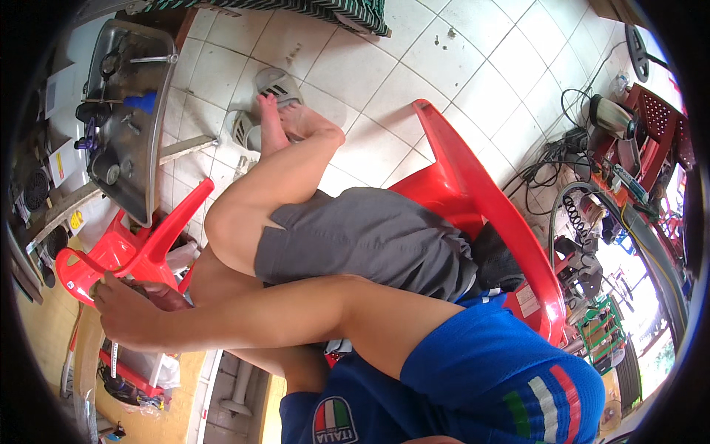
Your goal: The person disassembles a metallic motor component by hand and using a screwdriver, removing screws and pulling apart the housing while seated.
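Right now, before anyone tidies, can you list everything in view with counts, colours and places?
Large chair: 1, red, under the person
Small seat: 1, red, left
Metal basin: 1, silver, upper left
Slippers: 2, pale grey, on the floor
Striped item: 1, green and black, top edge
Kettle: 1, silver and black, upper right
Cables: several, black, right
Rack: 1, green, lower right
Floor tiles: many, white, upper half
Small clutter: uncountable, mixed, both sides
Shorts: 1 pair, grey, centre
Shirt: 1, blue, bottom
Legs: 2, bare, left of centre
Left hand: 1, bare, left, mostly hidden
Right hand: 1, bare, left; anything held unclear
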A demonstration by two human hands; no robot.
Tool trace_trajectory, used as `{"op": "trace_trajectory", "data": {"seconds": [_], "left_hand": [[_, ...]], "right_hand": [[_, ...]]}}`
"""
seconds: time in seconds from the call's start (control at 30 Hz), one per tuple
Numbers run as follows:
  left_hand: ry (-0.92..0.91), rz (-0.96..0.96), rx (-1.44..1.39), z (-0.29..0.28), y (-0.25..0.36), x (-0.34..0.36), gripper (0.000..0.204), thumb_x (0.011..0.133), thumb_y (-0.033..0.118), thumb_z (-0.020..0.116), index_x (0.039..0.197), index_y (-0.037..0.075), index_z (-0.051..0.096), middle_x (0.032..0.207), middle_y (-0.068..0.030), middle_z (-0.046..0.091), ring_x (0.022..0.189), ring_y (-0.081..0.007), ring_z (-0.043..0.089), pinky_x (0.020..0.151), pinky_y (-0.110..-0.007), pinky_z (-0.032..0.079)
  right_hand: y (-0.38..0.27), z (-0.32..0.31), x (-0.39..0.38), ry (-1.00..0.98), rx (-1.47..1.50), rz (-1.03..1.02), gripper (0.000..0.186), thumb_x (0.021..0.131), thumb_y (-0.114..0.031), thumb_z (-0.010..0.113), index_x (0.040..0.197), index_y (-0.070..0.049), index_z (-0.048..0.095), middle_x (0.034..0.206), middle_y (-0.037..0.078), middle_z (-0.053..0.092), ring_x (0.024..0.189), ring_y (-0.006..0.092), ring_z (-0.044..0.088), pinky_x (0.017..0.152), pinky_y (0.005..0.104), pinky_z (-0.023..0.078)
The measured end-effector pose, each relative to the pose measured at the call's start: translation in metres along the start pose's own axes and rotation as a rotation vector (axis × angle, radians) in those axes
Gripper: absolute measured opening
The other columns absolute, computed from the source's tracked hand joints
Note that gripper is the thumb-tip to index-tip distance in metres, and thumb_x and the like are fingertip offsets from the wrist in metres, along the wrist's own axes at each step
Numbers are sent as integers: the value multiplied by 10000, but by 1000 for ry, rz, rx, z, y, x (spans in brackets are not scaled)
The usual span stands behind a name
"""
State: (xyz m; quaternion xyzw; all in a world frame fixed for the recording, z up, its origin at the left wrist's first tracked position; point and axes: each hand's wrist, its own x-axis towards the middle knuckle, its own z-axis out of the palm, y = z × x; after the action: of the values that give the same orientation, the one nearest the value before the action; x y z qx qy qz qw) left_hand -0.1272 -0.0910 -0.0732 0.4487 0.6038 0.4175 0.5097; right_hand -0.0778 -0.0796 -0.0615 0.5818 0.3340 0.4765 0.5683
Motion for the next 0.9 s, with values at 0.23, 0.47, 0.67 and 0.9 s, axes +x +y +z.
{"op": "trace_trajectory", "data": {"seconds": [0.23,0.47,0.67,0.9], "left_hand": [[11,0,23,-6,-2,-3,522,1009,233,488,1478,26,387,1461,-155,483,1338,-269,477,1120,-438,404],[-20,5,22,6,-8,1,514,1013,222,480,1480,28,385,1460,-156,483,1340,-263,474,1119,-433,403],[-2,48,-7,-3,-8,-1,508,1017,214,474,1482,29,382,1459,-157,483,1341,-259,472,1119,-428,403],[-166,169,-80,20,-13,19,500,1022,204,466,1484,31,380,1458,-157,482,1343,-253,469,1119,-422,403]], "right_hand": [[3,9,-1,20,-47,6,453,913,-183,624,1355,-113,549,1373,52,570,1290,223,508,1134,432,355],[-5,1,9,-63,-49,-64,369,913,-158,604,1275,-96,587,1356,70,573,1271,228,513,1133,433,344],[7,68,41,179,2880,159,151,788,-200,632,855,-104,728,1003,72,677,987,211,601,925,425,402],[-25,112,46,279,2788,134,147,785,-202,608,760,-130,734,802,64,685,846,224,644,914,451,403]]}}
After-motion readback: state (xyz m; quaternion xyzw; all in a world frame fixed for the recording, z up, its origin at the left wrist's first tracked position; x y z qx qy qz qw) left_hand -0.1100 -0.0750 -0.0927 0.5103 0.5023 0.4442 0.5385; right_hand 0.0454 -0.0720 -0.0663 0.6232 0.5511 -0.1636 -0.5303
